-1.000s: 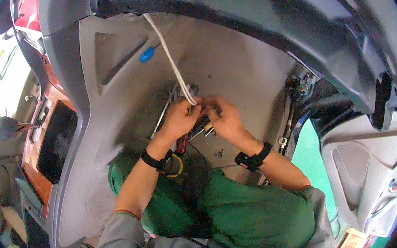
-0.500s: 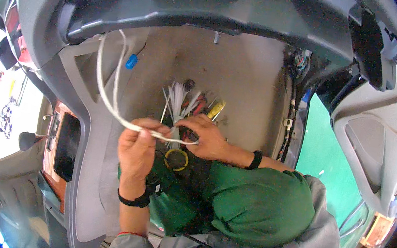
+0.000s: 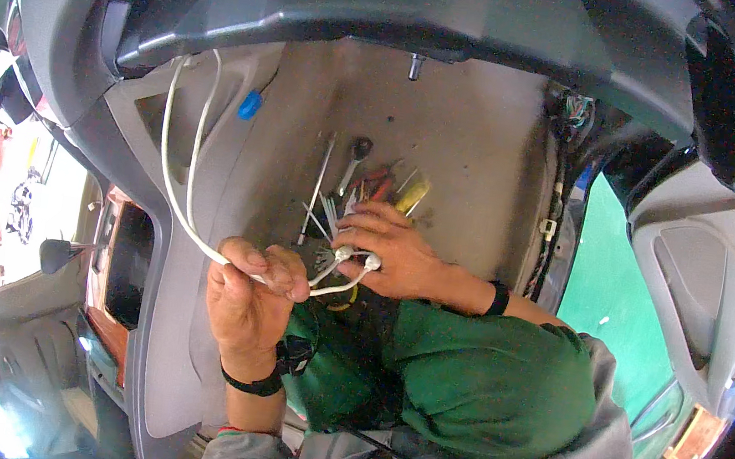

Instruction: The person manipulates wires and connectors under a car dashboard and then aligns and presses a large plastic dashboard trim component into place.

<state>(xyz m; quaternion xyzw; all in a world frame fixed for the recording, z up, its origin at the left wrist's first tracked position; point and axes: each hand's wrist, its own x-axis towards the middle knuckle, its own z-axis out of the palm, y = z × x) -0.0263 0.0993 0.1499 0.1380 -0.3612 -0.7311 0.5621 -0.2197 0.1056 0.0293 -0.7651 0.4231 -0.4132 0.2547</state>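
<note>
White cables [image 3: 201, 243] | pinched between left fingers [image 3: 247, 256] | ends [image 3: 372, 263] near right fingers [image 3: 382, 225], grip unclear

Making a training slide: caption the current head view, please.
Left hand holds white cables; right hand is beside loose tools on the vehicle floor.

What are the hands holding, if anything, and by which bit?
The left grip holds the white cables, a little back from their white tips. Whether the right grip holds anything cannot be told.
</note>
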